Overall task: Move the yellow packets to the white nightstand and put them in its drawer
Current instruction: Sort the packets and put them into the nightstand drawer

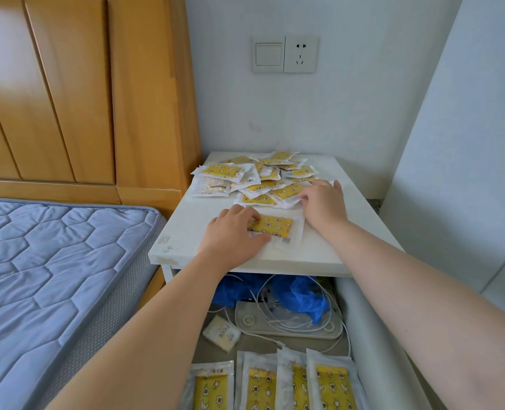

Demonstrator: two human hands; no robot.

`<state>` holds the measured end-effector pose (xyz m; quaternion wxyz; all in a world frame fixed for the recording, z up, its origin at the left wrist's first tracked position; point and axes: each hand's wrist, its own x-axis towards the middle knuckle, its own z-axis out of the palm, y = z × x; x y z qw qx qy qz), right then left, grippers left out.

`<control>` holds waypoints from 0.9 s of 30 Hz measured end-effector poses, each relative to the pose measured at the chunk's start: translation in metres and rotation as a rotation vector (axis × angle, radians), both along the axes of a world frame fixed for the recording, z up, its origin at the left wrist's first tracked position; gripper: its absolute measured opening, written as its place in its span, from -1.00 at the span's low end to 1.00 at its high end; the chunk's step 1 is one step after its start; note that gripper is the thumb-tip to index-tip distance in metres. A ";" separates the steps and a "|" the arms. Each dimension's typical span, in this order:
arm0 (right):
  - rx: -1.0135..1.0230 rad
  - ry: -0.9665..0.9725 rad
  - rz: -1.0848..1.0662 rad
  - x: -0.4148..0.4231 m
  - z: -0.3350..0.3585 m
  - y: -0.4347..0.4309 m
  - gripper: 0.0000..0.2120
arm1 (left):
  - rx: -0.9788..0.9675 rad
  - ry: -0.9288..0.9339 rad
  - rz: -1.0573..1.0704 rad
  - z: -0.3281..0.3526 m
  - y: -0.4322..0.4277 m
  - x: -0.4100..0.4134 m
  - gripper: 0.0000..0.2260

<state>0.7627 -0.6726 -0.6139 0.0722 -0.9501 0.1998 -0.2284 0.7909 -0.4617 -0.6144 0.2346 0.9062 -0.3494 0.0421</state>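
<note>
The nightstand [186, 235] is white, with a few scuffed greyish marks near its front left corner. The packets [263, 179] heaped on it are clear-white wrappers around yellow panels printed with small brown-and-white figures and pale stars; one packet [211, 186] at the left of the heap shows a whitish face with faint print. The packets in the drawer [272, 386] bear the same yellow, star-and-moon pattern. Deeper in the drawer lie a bright blue plastic bag [301, 297], white cables [275, 309] and a pale grey tray [289, 327]. The mattress [38, 276] is light blue, quilted in hexagons. The headboard [68, 90] is honey-coloured wood, and the wall [334, 119] is white.
</note>
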 end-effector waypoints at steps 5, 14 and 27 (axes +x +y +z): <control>-0.083 -0.323 0.013 -0.010 0.003 0.010 -0.80 | 0.014 0.000 0.037 -0.001 -0.001 0.000 -0.50; 0.287 -0.501 0.229 -0.052 0.008 0.036 -0.72 | -0.129 -0.043 -0.040 -0.003 0.004 -0.005 -0.47; 0.206 -0.107 -0.156 -0.028 0.002 0.012 -0.69 | 0.000 -0.167 -0.044 -0.005 0.003 -0.008 -0.63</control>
